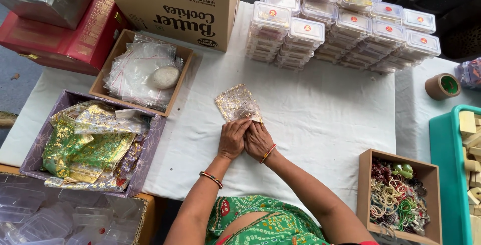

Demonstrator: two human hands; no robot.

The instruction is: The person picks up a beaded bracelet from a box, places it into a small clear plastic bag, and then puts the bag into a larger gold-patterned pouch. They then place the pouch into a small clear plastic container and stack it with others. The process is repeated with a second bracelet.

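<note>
A small gold and silver patterned pouch (237, 102) lies on the white cloth (320, 119) in front of me. My left hand (233, 138) and my right hand (258, 140) are pressed side by side at its near, open end, fingertips on or in the mouth of the pouch. What the fingers hold inside is hidden. Both wrists wear bangles.
A purple box of shiny pouches (90, 144) sits at left, a tray of clear zip bags with a stone (143, 72) behind it. Stacked clear lidded boxes (340, 24) stand at the back, a cardboard carton (175, 4) beside them. A bead tray (398, 197), tape roll (443, 85) and teal bin (451, 170) are at right.
</note>
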